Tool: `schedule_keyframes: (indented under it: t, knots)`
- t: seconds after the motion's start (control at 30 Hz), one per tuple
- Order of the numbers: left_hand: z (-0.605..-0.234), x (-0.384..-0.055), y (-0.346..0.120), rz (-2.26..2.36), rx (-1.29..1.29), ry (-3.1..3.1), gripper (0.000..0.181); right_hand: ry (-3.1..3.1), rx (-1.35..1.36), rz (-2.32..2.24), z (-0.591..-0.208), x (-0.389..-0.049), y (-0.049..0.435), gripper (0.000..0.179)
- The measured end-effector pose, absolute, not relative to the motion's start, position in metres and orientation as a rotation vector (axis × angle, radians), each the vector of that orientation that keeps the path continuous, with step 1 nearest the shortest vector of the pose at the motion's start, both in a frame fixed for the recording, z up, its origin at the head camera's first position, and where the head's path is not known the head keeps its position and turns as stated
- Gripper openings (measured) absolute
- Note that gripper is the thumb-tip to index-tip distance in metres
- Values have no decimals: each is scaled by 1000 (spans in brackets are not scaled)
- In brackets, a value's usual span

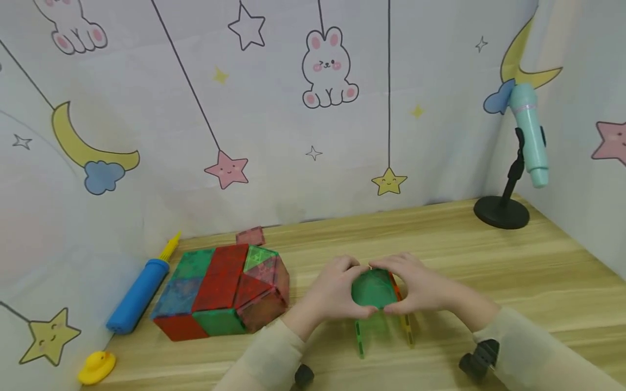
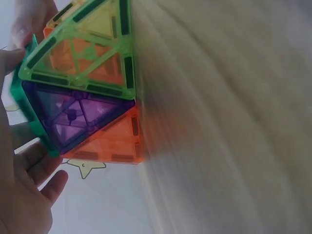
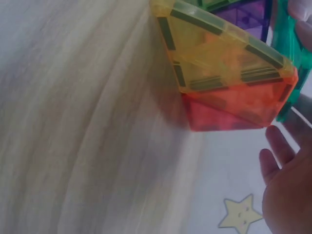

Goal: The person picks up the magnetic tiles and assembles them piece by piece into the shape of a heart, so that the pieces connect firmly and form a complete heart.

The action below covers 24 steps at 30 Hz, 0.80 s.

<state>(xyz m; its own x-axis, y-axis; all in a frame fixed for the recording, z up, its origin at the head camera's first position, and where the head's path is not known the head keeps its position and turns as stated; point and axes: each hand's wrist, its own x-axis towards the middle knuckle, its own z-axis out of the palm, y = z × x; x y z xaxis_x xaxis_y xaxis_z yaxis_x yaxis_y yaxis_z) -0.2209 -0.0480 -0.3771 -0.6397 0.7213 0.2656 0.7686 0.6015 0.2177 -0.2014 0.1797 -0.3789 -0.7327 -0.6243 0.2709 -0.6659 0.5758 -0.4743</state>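
In the head view, a flat green magnetic tile (image 1: 374, 290) lies on top of a small standing structure of translucent magnetic tiles. My left hand (image 1: 335, 290) holds its left side, thumb at the near edge and fingers at the far edge. From the opposite side my right hand (image 1: 415, 285) grips the same tile likewise. The left wrist view shows the structure's walls: a lime tile (image 2: 97, 85), a purple triangle tile (image 2: 63, 109) and an orange triangle tile (image 2: 119, 134). A yellow tile (image 3: 204, 63) and an orange-red tile (image 3: 248, 102) appear in the right wrist view.
Left of the hands stands a larger block of magnetic tiles (image 1: 220, 282), with a loose reddish tile (image 1: 250, 237) behind it. Beyond are a blue pump (image 1: 139, 296) and a yellow rubber duck (image 1: 98, 368). At back right, a black stand (image 1: 501, 212) carries a mint microphone (image 1: 530, 130).
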Motion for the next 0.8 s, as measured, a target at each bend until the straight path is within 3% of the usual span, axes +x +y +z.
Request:
schedule_keyframes:
  t: [0.37,0.5,0.63,0.8]
  knots:
    - [-383,-220,-67,-673,-1294,-2860,90,-2766,1133,915,-388,-201,186,70]
    - [-369,-212,-93,-701,-1230,-2846,86,-2772,1127,936,-391,-201,186,72]
    - [-342,-212,-137,-452,-1085,-2723,77,-2769,1099,969,-393,-201,187,73]
    - [-331,-228,-212,-271,-676,-2876,77,-2754,1103,953,-395,-201,189,74]
